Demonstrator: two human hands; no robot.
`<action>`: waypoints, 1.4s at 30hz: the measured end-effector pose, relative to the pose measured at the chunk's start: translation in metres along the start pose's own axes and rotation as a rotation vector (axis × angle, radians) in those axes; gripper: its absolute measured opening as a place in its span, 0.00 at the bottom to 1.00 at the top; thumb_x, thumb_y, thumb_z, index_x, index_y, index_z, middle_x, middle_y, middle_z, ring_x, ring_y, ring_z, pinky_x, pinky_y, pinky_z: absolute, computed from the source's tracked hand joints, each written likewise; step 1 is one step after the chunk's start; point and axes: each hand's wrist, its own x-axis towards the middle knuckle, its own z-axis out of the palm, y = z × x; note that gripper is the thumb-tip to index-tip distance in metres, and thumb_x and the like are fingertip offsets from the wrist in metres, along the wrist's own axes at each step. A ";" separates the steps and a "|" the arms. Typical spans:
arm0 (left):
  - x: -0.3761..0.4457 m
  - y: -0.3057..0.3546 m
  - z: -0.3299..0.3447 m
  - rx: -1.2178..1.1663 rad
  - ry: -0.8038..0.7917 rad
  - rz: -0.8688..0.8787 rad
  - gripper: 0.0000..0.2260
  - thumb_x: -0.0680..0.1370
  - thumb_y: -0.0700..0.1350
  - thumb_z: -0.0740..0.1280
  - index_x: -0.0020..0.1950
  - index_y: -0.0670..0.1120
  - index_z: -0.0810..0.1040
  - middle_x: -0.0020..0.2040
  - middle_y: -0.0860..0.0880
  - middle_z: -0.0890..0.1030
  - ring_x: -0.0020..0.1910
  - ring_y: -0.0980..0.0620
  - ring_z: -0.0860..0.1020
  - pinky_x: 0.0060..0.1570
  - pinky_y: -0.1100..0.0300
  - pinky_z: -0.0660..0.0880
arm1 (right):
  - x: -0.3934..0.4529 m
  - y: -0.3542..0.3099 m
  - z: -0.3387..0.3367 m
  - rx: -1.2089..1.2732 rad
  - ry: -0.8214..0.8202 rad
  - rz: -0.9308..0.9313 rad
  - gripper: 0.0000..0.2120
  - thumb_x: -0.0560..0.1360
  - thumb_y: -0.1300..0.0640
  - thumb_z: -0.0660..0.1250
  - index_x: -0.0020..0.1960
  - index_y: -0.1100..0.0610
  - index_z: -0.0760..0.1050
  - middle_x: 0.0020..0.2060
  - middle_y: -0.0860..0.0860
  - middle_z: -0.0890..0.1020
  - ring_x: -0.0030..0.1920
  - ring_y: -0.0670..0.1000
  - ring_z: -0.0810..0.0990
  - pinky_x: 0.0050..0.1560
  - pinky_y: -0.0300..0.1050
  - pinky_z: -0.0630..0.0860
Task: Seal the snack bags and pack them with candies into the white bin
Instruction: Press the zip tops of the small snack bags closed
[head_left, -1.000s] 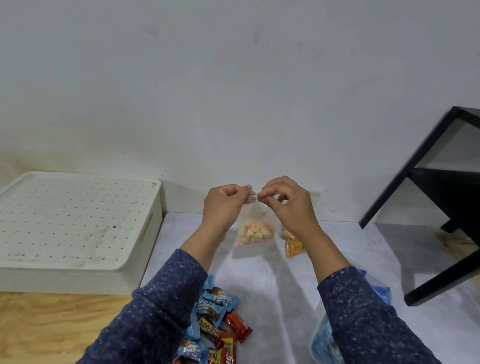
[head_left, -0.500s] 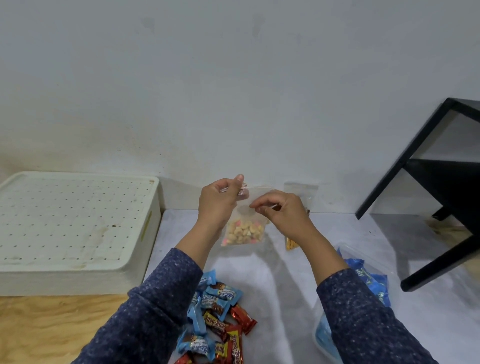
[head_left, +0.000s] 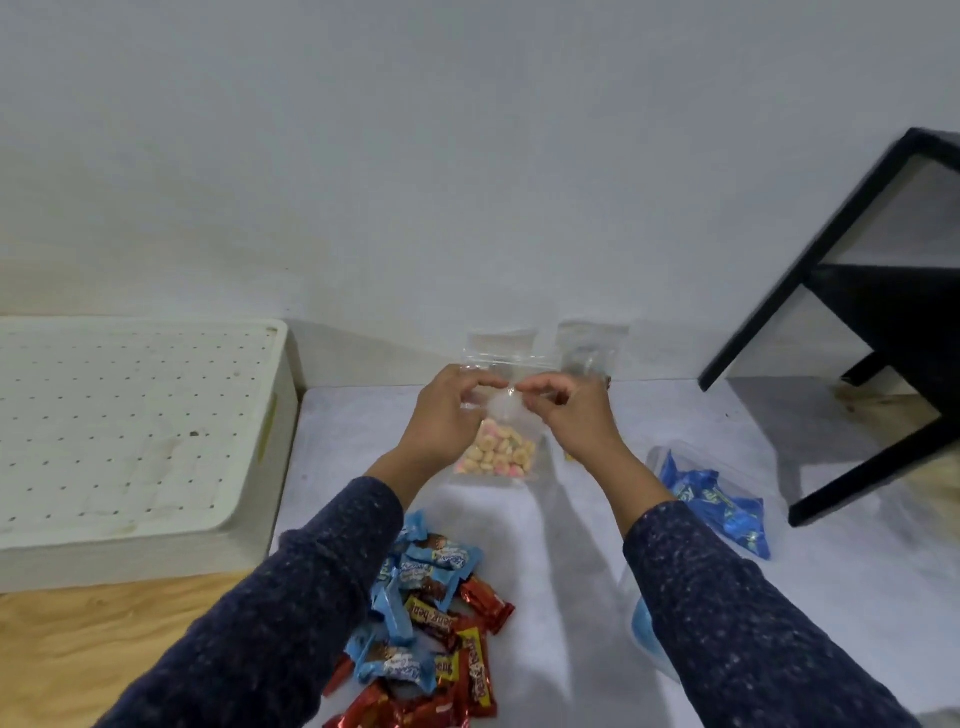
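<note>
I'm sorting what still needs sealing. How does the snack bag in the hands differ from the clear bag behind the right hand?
The snack bag is pinched near its top by the left hand and right hand; the clear bag behind stands against the wall untouched. The snack bag shows pale ring-shaped snacks; the clear bag behind is mostly hidden, with only a bit of yellow showing. Both are clear plastic.

Looks like a spare room at home, maybe: bare white wall, plywood worktop, black shelf frame beside it.
</note>
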 end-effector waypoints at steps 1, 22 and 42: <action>0.006 -0.005 0.007 0.011 0.011 -0.010 0.19 0.72 0.30 0.64 0.55 0.51 0.80 0.56 0.50 0.74 0.51 0.50 0.79 0.45 0.75 0.72 | 0.005 0.006 -0.001 -0.010 0.000 0.002 0.09 0.73 0.67 0.68 0.46 0.54 0.83 0.39 0.41 0.81 0.43 0.46 0.78 0.50 0.40 0.75; 0.099 -0.081 0.086 0.215 0.205 -0.180 0.20 0.69 0.28 0.65 0.55 0.47 0.80 0.53 0.46 0.75 0.48 0.49 0.79 0.51 0.56 0.78 | 0.125 0.106 0.009 -0.105 -0.200 0.033 0.15 0.74 0.71 0.60 0.56 0.61 0.81 0.54 0.55 0.83 0.58 0.51 0.79 0.59 0.34 0.71; 0.098 -0.057 0.073 0.294 0.167 -0.343 0.23 0.76 0.40 0.67 0.70 0.48 0.68 0.73 0.46 0.61 0.71 0.49 0.64 0.64 0.67 0.59 | 0.129 0.076 -0.014 -0.311 -0.296 -0.020 0.21 0.76 0.64 0.61 0.68 0.52 0.71 0.74 0.55 0.60 0.75 0.54 0.57 0.72 0.45 0.57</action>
